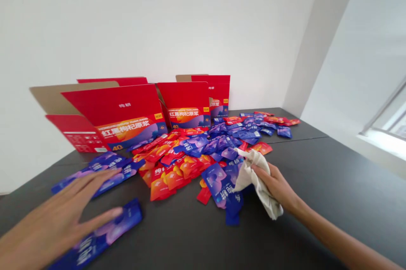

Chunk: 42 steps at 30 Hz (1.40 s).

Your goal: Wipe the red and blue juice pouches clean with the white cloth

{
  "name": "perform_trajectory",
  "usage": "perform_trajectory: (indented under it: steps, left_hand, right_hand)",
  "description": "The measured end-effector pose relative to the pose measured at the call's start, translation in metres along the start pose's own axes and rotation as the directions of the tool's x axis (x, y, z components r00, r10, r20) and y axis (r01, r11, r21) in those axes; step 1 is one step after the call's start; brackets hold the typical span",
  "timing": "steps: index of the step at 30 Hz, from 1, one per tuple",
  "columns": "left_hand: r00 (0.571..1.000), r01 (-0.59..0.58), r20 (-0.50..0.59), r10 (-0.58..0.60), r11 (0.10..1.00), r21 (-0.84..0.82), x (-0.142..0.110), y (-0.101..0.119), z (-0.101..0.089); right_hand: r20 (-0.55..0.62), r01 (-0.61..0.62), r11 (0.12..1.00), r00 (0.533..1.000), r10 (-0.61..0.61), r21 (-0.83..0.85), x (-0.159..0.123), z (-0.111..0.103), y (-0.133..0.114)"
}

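My left hand (pixel 68 208) is over the near left of the table, fingers apart and slightly blurred. Beneath its thumb lies a single blue sachet (pixel 109 233), partly covered by the hand; whether they touch I cannot tell. Beyond its fingertips is a small group of blue sachets (pixel 111 161). My right hand (pixel 274 183) grips a crumpled white cloth (pixel 256 167). This cloth hangs over the right edge of a fan of blue sachets (pixel 218 183). Red-orange sachets (pixel 177 173) are bunched mid-table.
Open red cartons (pixel 133 109) stand along the wall behind the sachets. A looser heap of blue and red sachets (pixel 253 126) reaches toward the far right. The dark table (pixel 317 177) has a seam across it. A window ledge (pixel 383 141) is at the right.
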<state>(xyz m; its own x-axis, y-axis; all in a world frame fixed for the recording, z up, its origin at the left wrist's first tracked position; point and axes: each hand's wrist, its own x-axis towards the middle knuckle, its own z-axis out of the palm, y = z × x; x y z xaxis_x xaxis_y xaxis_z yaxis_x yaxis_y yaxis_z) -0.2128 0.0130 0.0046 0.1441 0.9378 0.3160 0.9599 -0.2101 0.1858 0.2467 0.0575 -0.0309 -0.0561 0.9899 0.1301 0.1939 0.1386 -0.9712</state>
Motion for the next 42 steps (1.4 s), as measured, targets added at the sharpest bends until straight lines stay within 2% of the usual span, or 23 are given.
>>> perform_trajectory:
  steps: [1,2,3,4,6,7,8,11,13,15,18,20,22,26,31,34,37,39,42]
  left_hand:
    - [0.998,-0.051,-0.034,0.053,0.998,0.042,0.031,0.027,-0.011]
    - [0.987,-0.160,-0.003,0.160,0.986,0.052,0.065,0.059,-0.019]
    - [0.957,-0.287,0.059,0.283,0.956,0.057,0.103,0.096,-0.024]
    - [0.917,-0.395,0.078,0.391,0.917,0.051,0.141,0.135,-0.024]
    - [0.832,-0.535,0.178,0.525,0.845,0.010,0.214,0.216,-0.006]
    - [0.811,-0.545,0.250,0.529,0.838,-0.004,0.247,0.254,0.011]
    - [0.802,-0.550,0.273,0.531,0.835,-0.010,0.276,0.290,0.032]
    - [0.773,-0.570,0.312,0.553,0.821,-0.043,0.339,0.378,0.103]
    - [0.762,-0.567,0.339,0.552,0.821,-0.063,0.365,0.420,0.149]
    - [0.765,-0.548,0.361,0.534,0.833,-0.071,0.383,0.447,0.189]
    - [0.784,-0.503,0.389,0.485,0.862,-0.061,0.401,0.459,0.234]
    - [0.791,-0.488,0.397,0.465,0.872,-0.048,0.408,0.453,0.251]
    - [0.789,-0.491,0.406,0.461,0.871,-0.036,0.409,0.439,0.259]
    - [0.771,-0.515,0.431,0.470,0.857,-0.013,0.391,0.399,0.249]
    - [0.740,-0.569,0.430,0.517,0.822,-0.010,0.342,0.342,0.214]
    - [0.719,-0.599,0.426,0.549,0.800,-0.019,0.324,0.318,0.194]
    - [0.734,-0.602,0.385,0.560,0.798,-0.014,0.330,0.317,0.189]
    - [0.750,-0.591,0.368,0.549,0.807,0.000,0.346,0.331,0.197]
    - [0.746,-0.578,0.409,0.525,0.816,0.006,0.378,0.364,0.221]
  right_hand:
    - [0.009,-0.027,0.998,1.000,0.027,0.048,0.002,-0.008,0.005]
    - [0.012,-0.053,0.994,0.999,0.052,0.093,0.004,-0.016,0.010]
    - [-0.004,-0.074,0.989,0.997,0.075,0.131,0.007,-0.021,0.014]
    - [-0.020,-0.090,0.982,0.995,0.094,0.166,0.009,-0.026,0.017]
    - [-0.056,-0.102,0.969,0.992,0.117,0.227,0.012,-0.029,0.021]
    - [-0.083,-0.101,0.962,0.989,0.125,0.255,0.014,-0.029,0.022]
    - [-0.114,-0.095,0.955,0.985,0.131,0.281,0.015,-0.029,0.022]
    - [-0.199,-0.065,0.927,0.969,0.147,0.368,0.020,-0.026,0.025]
    - [-0.220,-0.043,0.902,0.964,0.150,0.429,0.024,-0.026,0.032]
    - [-0.293,-0.048,0.905,0.938,0.187,0.424,0.029,-0.027,0.042]
    - [-0.357,-0.097,0.922,0.902,0.241,0.376,0.034,-0.029,0.052]
    - [-0.306,-0.096,0.925,0.927,0.218,0.368,0.034,-0.031,0.051]
    - [-0.230,-0.066,0.923,0.960,0.163,0.378,0.033,-0.033,0.045]
    - [-0.169,-0.024,0.897,0.980,0.109,0.442,0.028,-0.038,0.036]
    - [-0.162,-0.005,0.914,0.984,0.077,0.407,0.027,-0.037,0.037]
    - [-0.217,-0.004,0.932,0.972,0.089,0.363,0.029,-0.035,0.039]
    - [-0.248,0.003,0.935,0.964,0.091,0.354,0.030,-0.032,0.038]
    - [-0.247,0.012,0.932,0.966,0.083,0.362,0.030,-0.032,0.038]
    - [-0.231,0.029,0.924,0.971,0.065,0.382,0.031,-0.033,0.038]
